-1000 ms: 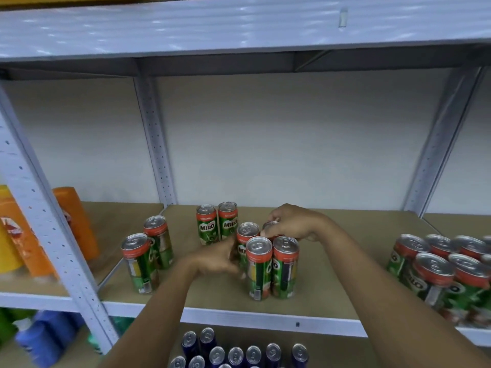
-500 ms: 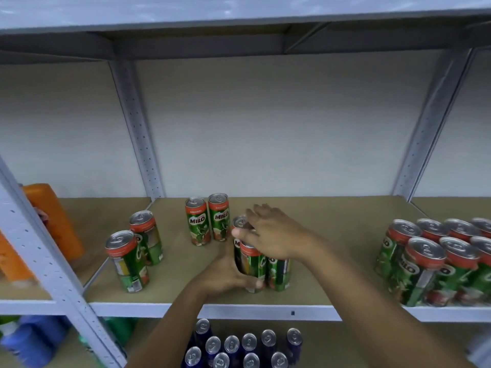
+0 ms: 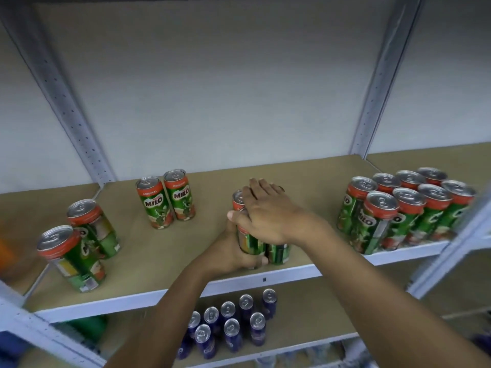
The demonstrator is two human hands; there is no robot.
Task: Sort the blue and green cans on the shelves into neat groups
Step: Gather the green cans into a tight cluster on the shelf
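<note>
A small cluster of green cans stands near the front edge of the middle shelf. My left hand wraps the cluster's left side from below. My right hand lies flat over the can tops, thumb on the left side. Two green cans stand further back to the left. Another pair of green cans stands at the far left. A large group of green cans fills the shelf's right end. Several blue cans stand on the shelf below.
Grey perforated shelf posts rise at the back left and back right. A front post crosses the right edge. An orange item shows at the far left edge.
The cluster of green cans has shifted rightward along the shelf between both hands. My right hand now lies flatter over the tops. The camera has tilted down and to the right.
</note>
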